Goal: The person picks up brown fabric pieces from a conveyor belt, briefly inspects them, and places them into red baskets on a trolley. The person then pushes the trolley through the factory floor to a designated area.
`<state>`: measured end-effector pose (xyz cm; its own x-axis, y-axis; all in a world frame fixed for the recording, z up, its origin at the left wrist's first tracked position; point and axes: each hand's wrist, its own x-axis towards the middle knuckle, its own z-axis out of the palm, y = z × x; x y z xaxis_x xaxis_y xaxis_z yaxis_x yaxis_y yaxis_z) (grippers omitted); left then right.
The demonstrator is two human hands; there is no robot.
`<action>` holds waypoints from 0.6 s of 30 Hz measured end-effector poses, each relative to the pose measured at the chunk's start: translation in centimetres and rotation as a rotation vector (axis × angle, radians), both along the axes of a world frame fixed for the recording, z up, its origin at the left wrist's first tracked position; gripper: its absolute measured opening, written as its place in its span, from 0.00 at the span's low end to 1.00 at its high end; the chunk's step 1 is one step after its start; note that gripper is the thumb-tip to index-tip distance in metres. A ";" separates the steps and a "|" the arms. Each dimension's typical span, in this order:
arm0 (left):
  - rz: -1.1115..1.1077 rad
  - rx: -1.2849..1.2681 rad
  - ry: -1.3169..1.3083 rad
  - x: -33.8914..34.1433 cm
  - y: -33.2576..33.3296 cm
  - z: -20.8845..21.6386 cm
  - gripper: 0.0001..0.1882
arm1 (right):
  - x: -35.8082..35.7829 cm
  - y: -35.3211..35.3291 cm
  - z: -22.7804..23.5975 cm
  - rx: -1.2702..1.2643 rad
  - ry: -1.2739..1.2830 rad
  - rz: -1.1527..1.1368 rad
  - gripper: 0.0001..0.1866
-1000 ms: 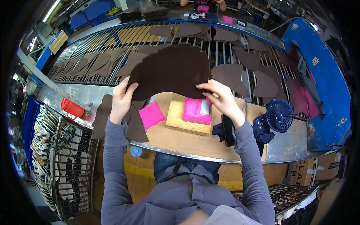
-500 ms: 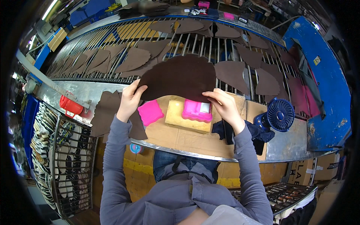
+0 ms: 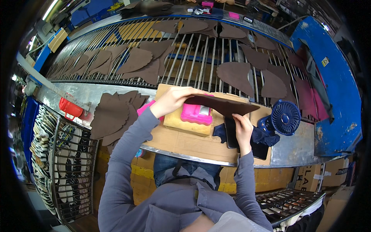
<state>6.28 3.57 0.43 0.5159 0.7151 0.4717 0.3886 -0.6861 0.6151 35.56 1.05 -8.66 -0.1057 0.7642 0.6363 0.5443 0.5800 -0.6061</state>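
Note:
I hold a large dark brown leather piece (image 3: 224, 105) almost flat over the workbench, seen nearly edge-on. My left hand (image 3: 172, 100) grips its left end and my right hand (image 3: 242, 128) grips its near right edge from below. Under it sits a pink block (image 3: 196, 114) on a yellow sponge pad (image 3: 181, 123), which rests on the cardboard bench top (image 3: 181, 141). A stack of brown leather pieces (image 3: 112, 114) lies to the left of my left arm.
A roller conveyor (image 3: 193, 58) beyond the bench carries several brown leather pieces (image 3: 235, 75). A blue fan (image 3: 285, 118) and a dark cloth (image 3: 262, 137) sit at the right. A red container (image 3: 70, 108) and a wire rack of shoe parts (image 3: 65, 166) are at the left.
The leather piece, held up and facing me before, has tipped down to near flat over the pink block. My right hand moved down toward the bench's near right side.

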 end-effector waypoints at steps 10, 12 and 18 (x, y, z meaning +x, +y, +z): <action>-0.236 -0.132 -0.018 6.3 2.3 -1.0 0.23 | 7.3 -3.9 3.4 0.098 -0.109 -0.181 0.10; -0.294 -0.155 -0.041 7.8 2.4 -0.6 0.22 | 9.4 -4.8 4.5 0.106 -0.157 -0.246 0.11; -0.404 -0.206 -0.138 10.4 4.1 1.3 0.21 | 11.5 -5.7 12.1 0.207 -0.245 -0.339 0.10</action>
